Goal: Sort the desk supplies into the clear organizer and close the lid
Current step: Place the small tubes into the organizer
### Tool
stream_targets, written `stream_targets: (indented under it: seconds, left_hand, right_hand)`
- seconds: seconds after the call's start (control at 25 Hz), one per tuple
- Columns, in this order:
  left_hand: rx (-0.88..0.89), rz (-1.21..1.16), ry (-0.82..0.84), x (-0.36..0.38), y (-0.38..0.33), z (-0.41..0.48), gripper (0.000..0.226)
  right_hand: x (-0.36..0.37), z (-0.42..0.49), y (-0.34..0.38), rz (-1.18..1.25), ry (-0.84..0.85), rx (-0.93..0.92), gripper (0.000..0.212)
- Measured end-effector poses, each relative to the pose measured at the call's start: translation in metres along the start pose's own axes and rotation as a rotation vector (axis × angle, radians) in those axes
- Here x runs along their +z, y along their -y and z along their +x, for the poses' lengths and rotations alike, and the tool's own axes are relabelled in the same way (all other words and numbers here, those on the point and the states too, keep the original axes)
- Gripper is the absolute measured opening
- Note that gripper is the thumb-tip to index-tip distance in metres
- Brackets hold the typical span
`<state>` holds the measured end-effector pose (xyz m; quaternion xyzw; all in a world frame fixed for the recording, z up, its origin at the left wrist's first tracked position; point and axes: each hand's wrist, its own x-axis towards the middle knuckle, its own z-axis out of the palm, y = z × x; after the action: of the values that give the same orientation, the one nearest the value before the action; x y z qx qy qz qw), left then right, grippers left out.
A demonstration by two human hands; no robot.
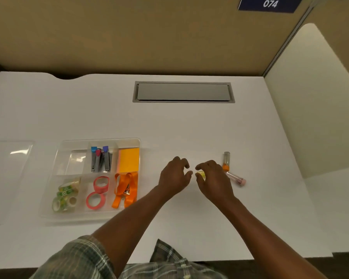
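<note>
The clear organizer (pixel 63 141) lies left of centre on the white desk. It holds grey staplers (pixel 100 160), orange sticky notes (pixel 129 159), green patterned tape rolls (pixel 66 195), pink tape rolls (pixel 98 191) and an orange lanyard (pixel 125 190); its back-left compartment looks empty. The clear lid (pixel 8 178) lies flat to its left. My right hand (pixel 214 179) pinches a small yellow tube (pixel 201 174) just above the desk. My left hand (pixel 175 175) hovers close beside it, fingers curled apart and holding nothing. An orange-capped tube (pixel 226 161) and a pink-capped tube (pixel 237 178) lie right of my right hand.
A grey cable hatch (pixel 183 92) is set into the desk at the back. Tan partition walls rise behind and to the right. A second white surface (pixel 334 198) adjoins on the right.
</note>
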<state>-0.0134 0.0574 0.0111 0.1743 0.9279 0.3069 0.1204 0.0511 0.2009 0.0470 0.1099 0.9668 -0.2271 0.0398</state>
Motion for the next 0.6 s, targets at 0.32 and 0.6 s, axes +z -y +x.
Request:
stream_targets:
  seconds: [0.32,0.6]
  left_hand:
    - [0.107,0.332,0.103,0.06,-0.053,0.02,0.041]
    - [0.011,0.34,0.196,0.072,-0.049,0.012,0.026]
  right_hand:
    - [0.003,-0.035,-0.084,-0.266,0.076,-0.151,0.041]
    - [0.013,-0.037,-0.11,-0.373,0.099,-0.29,0.027]
